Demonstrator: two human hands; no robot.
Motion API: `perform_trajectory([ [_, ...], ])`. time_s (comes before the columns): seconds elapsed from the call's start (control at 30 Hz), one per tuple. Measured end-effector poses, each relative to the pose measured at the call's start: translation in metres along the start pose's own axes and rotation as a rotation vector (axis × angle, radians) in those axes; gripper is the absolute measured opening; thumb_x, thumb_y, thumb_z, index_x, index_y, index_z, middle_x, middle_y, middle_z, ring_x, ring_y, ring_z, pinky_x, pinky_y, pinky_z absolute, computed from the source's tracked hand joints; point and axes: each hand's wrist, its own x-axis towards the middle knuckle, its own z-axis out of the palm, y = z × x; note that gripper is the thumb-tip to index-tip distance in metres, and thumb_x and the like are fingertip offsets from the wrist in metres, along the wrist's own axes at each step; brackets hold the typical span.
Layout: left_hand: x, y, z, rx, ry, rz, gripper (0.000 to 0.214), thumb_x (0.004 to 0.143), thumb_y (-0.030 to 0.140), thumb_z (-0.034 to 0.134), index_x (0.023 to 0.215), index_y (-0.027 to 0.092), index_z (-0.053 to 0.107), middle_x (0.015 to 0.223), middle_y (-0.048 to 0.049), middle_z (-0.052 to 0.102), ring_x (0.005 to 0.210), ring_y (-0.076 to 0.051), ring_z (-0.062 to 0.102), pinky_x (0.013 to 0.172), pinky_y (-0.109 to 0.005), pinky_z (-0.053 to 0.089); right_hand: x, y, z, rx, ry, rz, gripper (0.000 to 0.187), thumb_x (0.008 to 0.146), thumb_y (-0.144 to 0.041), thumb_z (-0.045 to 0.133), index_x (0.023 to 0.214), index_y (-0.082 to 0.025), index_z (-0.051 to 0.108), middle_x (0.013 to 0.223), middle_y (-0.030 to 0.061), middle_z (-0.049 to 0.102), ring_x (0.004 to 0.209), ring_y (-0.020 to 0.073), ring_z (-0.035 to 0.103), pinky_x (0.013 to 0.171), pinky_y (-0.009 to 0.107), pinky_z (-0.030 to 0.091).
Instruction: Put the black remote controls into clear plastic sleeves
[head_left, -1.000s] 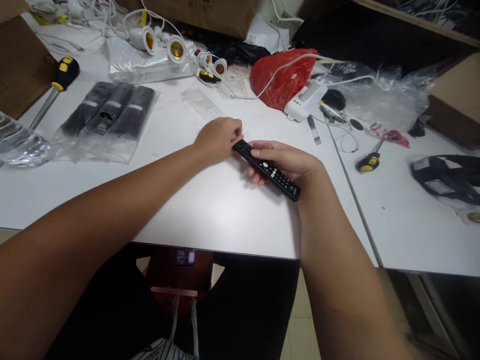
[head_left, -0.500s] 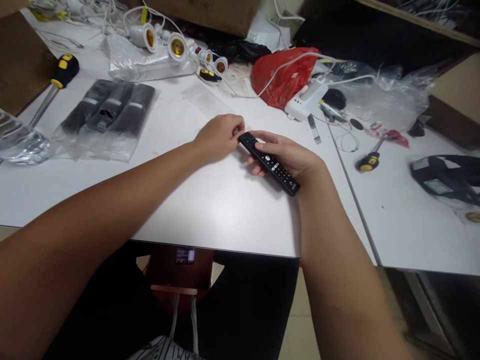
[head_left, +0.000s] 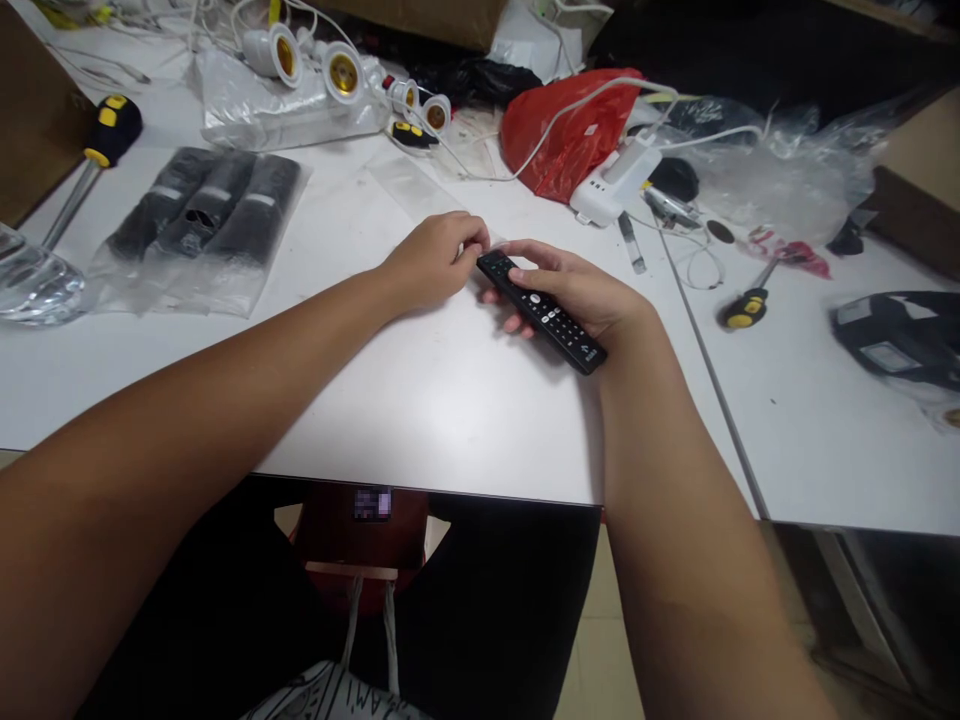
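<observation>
A black remote control with white and grey buttons lies slanted in my right hand. My right thumb rests on its button face and the other fingers curl beneath it. Close to the remote's far end, my left hand is closed, thumb and fingertips pinched together. A flat clear plastic bag stretches over the table from behind my left hand to its fingertips, its near edge between the two hands. The pinch seems to be on that edge, though my fingers partly hide it.
Three dark items in clear wrapping and a screwdriver lie left. White lamp sockets, a red plastic bag and a white power strip stand behind. At right is a second screwdriver beyond the table seam.
The view has shifted slightly, so the table items sit a little higher in it. Both hands keep nearly the same hold, and the remote is still in my right hand.
</observation>
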Motion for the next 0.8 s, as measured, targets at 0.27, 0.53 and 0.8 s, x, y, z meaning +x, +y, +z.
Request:
perform_trajectory([
  [0.27,-0.003,0.001,-0.002,-0.035,0.003,-0.004,0.018,0.095,0.012,0.055,0.101,0.022,0.069,0.103,-0.0086,0.068,0.1,-0.026,0.062,0.092,-0.039,0.047,0.004,0.002,-0.002,-0.004,0.073,-0.011,0.037,0.091,-0.03,0.077,0.121,-0.026,0.055,0.104,0.0083,0.077,0.069,0.0191,0.073,0.05,0.029,0.058],
  [0.53,-0.004,0.007,-0.003,-0.014,-0.002,0.046,0.017,0.094,0.01,0.055,0.104,0.02,0.066,0.105,-0.0097,0.067,0.101,-0.027,0.062,0.094,-0.04,0.046,0.008,0.005,-0.005,0.012,0.085,-0.029,0.039,0.089,-0.03,0.079,0.117,-0.027,0.052,0.1,0.0061,0.075,0.069,0.0199,0.074,0.052,0.03,0.059],
  [0.8,-0.005,0.008,-0.005,0.021,-0.009,0.072,0.018,0.098,0.015,0.054,0.108,0.021,0.068,0.112,-0.0115,0.067,0.108,-0.029,0.063,0.098,-0.041,0.047,0.011,0.006,-0.005,0.017,0.128,-0.047,0.038,0.087,-0.033,0.083,0.104,-0.027,0.05,0.095,0.0054,0.074,0.07,0.0199,0.074,0.051,0.029,0.059],
])
